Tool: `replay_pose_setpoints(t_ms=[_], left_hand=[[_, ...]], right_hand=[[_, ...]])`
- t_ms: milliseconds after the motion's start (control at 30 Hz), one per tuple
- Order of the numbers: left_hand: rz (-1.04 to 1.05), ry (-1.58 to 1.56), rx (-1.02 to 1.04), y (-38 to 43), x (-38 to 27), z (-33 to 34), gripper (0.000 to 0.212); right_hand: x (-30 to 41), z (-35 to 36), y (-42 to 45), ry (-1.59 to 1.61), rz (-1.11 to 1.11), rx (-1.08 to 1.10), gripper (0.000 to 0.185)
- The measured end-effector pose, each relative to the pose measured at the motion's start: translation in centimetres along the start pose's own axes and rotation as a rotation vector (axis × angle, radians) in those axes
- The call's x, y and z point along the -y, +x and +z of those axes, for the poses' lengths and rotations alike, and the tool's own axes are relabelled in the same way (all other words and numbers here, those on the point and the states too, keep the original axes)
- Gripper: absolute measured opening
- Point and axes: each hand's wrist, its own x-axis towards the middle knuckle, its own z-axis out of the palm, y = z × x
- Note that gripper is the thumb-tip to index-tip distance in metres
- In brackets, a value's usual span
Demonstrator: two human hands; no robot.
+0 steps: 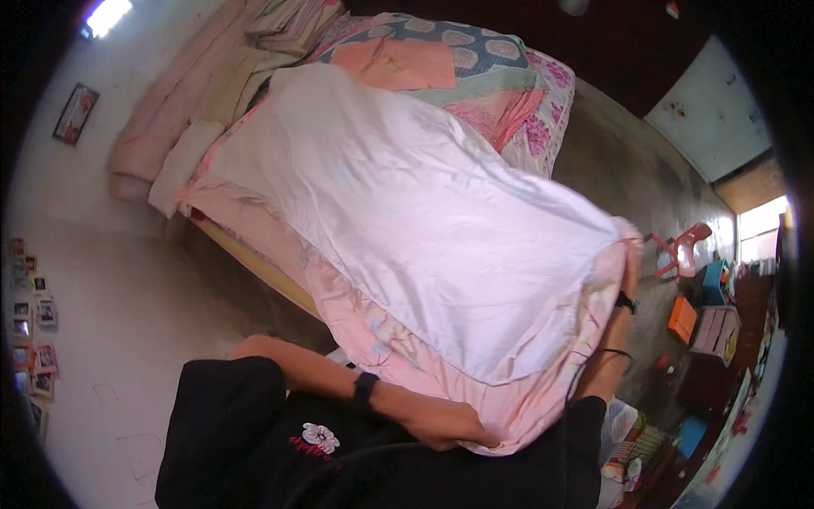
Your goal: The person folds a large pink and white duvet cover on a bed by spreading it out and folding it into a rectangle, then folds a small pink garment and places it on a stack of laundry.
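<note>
A large pink bedsheet with a white panel (407,223) stretches from the bed's head side down to my body. Its pink printed border shows along the near and left edges. My left hand (455,423) grips the sheet's near edge close to my black shirt. At the far right, my right hand (629,248) holds the sheet's raised corner; folds of cloth partly hide its fingers. Under the sheet, the yellowish side of a mattress (261,264) shows. Beyond it lie a dark patterned cloth (474,48) and an orange-pink pillowcase or folded cloth (394,63).
Rolled pink bedding (152,133) lies against the wall. A floral mattress cover (550,121) shows at the bed's far edge. On the floor at right stand a red plastic chair (687,251), an orange box (682,319) and a pinkish crate (715,334). A pale cabinet (712,114) stands beyond.
</note>
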Motion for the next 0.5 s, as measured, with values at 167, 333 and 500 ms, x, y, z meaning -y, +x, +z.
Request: replay_pose_setpoints(t_ms=[167,333,500], left_hand=[[0.104,-0.19,-0.022,4.3,1.6,2.0,0.054],[0.146,-0.226,-0.012,5.5,1.8,2.2,0.057],[-0.007,-0.311,0.141,5.6,-0.3,0.1,0.058]], right_hand=[[9.3,-12.4,-1.2,-0.275,-0.132,-0.249,0.058],[14.6,-20.6,-4.7,-0.48,-0.153,-0.471,0.055],[15.9,-24.9,-6.4,-0.625,-0.082,-0.597,0.053]])
